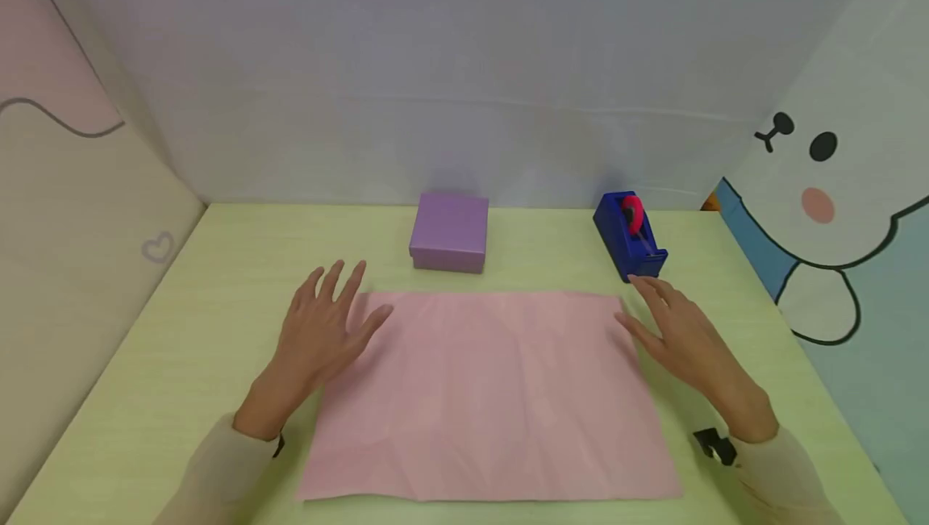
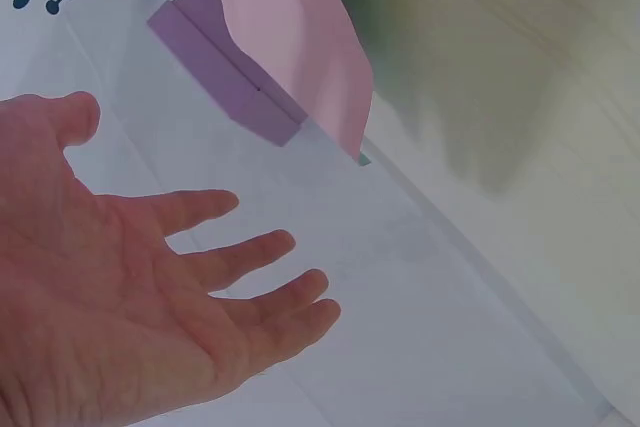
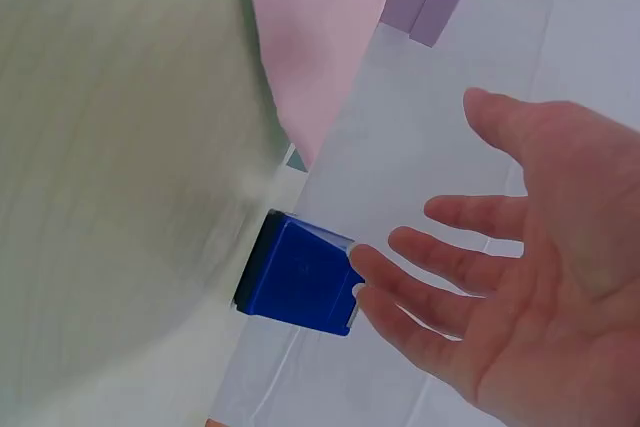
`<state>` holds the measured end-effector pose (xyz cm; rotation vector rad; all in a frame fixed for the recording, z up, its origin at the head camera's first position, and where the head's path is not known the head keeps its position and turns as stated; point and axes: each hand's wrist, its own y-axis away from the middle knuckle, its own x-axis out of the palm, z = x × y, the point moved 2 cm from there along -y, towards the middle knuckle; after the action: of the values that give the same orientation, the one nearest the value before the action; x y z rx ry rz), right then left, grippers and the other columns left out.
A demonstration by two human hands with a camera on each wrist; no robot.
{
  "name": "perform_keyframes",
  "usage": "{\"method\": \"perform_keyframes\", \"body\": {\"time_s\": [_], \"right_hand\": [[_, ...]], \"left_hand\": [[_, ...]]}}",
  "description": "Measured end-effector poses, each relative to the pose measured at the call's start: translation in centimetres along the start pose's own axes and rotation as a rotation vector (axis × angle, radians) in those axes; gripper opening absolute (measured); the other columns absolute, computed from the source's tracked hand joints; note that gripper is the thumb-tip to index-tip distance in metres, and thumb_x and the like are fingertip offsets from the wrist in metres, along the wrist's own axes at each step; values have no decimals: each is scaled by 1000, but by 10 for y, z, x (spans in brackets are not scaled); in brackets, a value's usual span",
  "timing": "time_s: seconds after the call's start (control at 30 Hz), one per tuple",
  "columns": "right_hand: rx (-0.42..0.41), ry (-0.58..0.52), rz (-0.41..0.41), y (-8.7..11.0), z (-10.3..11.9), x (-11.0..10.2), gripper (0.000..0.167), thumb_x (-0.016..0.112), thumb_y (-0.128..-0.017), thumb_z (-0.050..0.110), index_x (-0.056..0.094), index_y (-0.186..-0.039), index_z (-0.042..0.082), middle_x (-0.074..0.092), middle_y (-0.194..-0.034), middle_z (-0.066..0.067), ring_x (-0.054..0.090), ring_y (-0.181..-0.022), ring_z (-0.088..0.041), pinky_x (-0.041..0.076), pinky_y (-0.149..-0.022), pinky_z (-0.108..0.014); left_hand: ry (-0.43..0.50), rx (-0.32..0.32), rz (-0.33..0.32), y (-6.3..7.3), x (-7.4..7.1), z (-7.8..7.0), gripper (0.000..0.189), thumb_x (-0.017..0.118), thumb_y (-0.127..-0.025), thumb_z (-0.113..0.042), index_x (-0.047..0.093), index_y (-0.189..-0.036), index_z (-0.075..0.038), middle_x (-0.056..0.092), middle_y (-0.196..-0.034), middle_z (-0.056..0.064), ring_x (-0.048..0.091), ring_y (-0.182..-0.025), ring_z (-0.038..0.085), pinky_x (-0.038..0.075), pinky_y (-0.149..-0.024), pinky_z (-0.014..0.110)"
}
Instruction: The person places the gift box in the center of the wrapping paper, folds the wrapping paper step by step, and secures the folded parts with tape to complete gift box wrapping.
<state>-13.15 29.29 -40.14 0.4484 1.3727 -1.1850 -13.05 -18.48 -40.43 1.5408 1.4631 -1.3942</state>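
Observation:
A sheet of pink paper (image 1: 493, 396), lightly creased, lies flat on the table in the head view. My left hand (image 1: 315, 339) hovers over its left edge with fingers spread, holding nothing; the left wrist view shows the bare palm (image 2: 110, 287). Over the paper's right edge is my right hand (image 1: 678, 339), its fingers loosely extended and nothing in them. Behind the paper sits a closed purple box (image 1: 450, 227). A blue tape dispenser (image 1: 620, 239) with a pink roll (image 1: 633, 214) stands just beyond the right fingertips.
The pale wooden table (image 1: 181, 331) meets a white sheet-like backdrop (image 1: 464, 81) behind the box. Cartoon-printed panels (image 1: 820, 210) flank the table on the right and left. A small black object (image 1: 714, 446) is at the right wrist.

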Motion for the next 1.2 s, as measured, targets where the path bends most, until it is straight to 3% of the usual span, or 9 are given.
{"method": "perform_keyframes", "body": {"time_s": [0.2, 0.47, 0.83, 1.2], "right_hand": [[-22, -15, -57, -7, 5, 0, 54, 76, -91, 13, 56, -136, -9, 60, -128, -30, 60, -112, -50, 49, -90, -65], [24, -34, -28, -15, 11, -2, 49, 73, -95, 16, 57, -135, -7, 61, -127, -29, 60, -112, -49, 49, -88, -65], [28, -49, -20, -31, 22, -2, 45, 76, -93, 12, 61, -131, -6, 64, -124, -26, 64, -110, -43, 54, -84, -60], [49, -45, -3, -45, 27, 1, 41, 74, -94, 15, 64, -127, -8, 67, -117, -26, 68, -96, -39, 56, -74, -56]], "left_hand": [[27, -20, 17, -8, -2, -3, 75, 53, -102, -55, 40, -157, -6, 40, -155, 29, 33, -142, 51, 27, -116, 63], [74, -38, 6, -19, -2, -7, 74, 51, -102, -56, 44, -155, -5, 45, -152, 26, 41, -138, 49, 32, -113, 61], [111, -61, 2, -37, -4, -9, 71, 48, -104, -55, 47, -152, -3, 50, -148, 26, 47, -134, 49, 38, -109, 61], [143, -92, 1, -51, -4, -10, 68, 47, -105, -53, 50, -150, -2, 56, -143, 24, 51, -129, 48, 42, -106, 59]]}}
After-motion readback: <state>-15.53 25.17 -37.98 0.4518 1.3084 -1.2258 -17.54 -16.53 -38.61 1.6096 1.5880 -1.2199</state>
